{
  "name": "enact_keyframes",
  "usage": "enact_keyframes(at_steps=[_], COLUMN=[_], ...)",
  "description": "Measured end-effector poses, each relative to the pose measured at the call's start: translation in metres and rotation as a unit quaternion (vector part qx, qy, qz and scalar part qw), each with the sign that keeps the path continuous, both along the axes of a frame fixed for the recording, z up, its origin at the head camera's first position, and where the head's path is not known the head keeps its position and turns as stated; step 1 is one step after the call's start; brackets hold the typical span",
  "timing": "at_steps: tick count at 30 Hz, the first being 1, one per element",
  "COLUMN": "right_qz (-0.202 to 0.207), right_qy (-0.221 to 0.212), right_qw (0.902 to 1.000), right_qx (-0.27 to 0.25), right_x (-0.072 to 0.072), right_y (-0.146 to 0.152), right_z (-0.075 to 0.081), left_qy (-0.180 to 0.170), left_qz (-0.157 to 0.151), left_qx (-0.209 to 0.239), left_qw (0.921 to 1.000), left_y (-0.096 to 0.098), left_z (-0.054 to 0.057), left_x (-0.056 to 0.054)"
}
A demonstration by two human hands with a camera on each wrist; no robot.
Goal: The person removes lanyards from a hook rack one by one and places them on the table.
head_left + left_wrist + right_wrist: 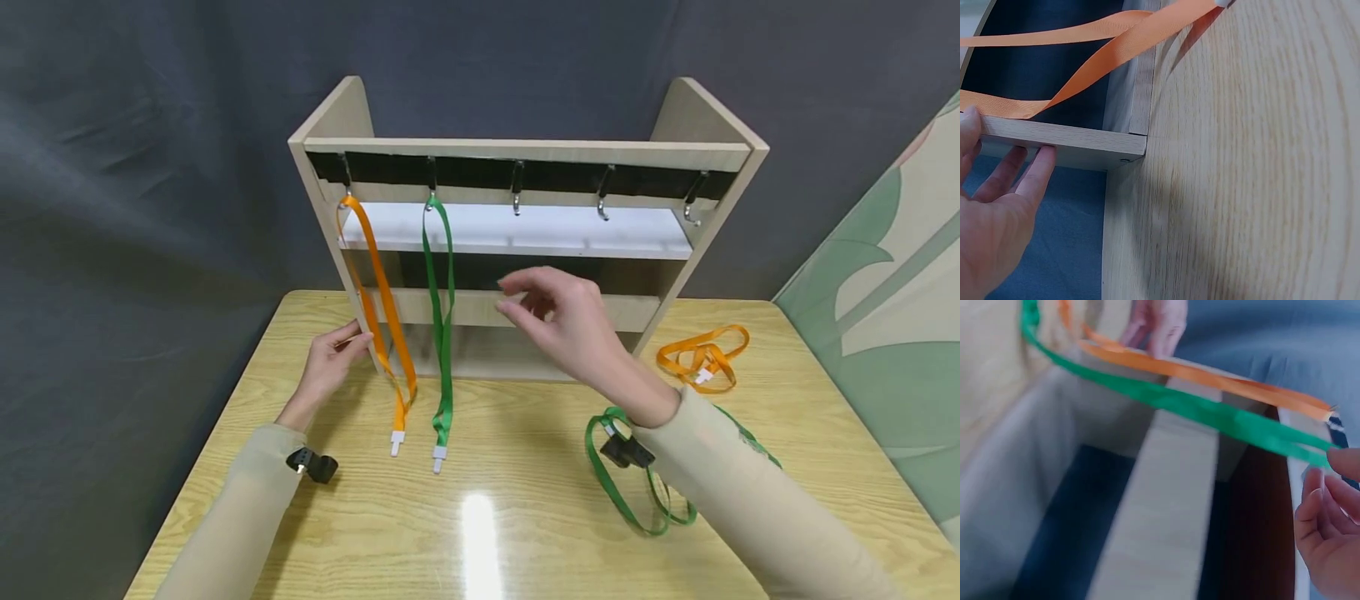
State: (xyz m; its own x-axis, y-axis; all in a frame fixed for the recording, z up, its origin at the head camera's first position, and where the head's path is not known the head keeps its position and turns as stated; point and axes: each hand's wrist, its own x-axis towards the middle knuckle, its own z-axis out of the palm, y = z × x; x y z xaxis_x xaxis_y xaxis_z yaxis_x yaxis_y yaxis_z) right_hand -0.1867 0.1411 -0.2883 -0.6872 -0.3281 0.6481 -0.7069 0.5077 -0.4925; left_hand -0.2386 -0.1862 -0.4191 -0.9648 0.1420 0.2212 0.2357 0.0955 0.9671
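Two metal hooks (432, 173) at the left of a pale wooden rack (480, 309) bear a flat orange fabric lanyard (387, 293) and a flat green fabric lanyard (446, 367). The left hand (332, 360) grips the rack's side panel (1085, 139) between thumb and fingers; the right hand (566, 321), fingers loosely curled, thumb and forefinger apart, holds nothing. Brushing sideways, it could unseat the green lanyard; a left-hand tug could tilt the rack.

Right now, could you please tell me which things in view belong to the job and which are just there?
Likely the job:
- rack
- hooks
- hung orange lanyard
- hung green lanyard
- loose orange lanyard
- loose green lanyard

Probably just there:
- table
- dark drape
- patterned backdrop
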Motion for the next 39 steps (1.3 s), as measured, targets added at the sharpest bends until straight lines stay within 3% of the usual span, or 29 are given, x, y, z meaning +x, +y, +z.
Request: enact_keyframes(at_steps=[3,6,11,15,18,23,32,39], right_qz=[0.006,0.002,0.009,0.05,0.067,0.053,0.034,0.042], right_qy=[0.04,0.037,-0.05,-0.154,-0.196,-0.184,-0.104,-0.105], right_qw=[0.9991,0.9991,0.9976,0.9801,0.9665,0.9669,0.9816,0.9815], right_qx=[-0.012,-0.022,-0.048,-0.115,-0.152,-0.168,-0.156,-0.155], right_x=[-0.011,-0.019,-0.028,-0.033,-0.036,-0.038,-0.028,-0.019], right_y=[-0.019,-0.033,-0.052,-0.064,-0.072,-0.078,-0.078,-0.076], right_z=[0.015,0.025,0.039,0.045,0.046,0.05,0.057,0.066], left_qy=[0.001,0.0,0.001,-0.003,-0.004,0.001,0.006,0.009], left_qz=[0.001,0.002,-0.002,-0.002,-0.005,-0.006,-0.007,-0.005], left_qx=[-0.002,-0.003,-0.002,0.005,0.01,0.008,0.008,0.005], left_qw=[1.0,1.0,1.0,1.0,0.9999,0.9999,0.9999,0.9999], left_y=[0.0,0.0,-0.001,-0.002,-0.002,0.0,0.0,-0.001], left_z=[0.0,0.0,0.0,-0.001,-0.002,-0.002,-0.002,-0.002], left_x=[0.0,0.0,0.0,-0.001,0.0,0.0,-0.001,-0.001])
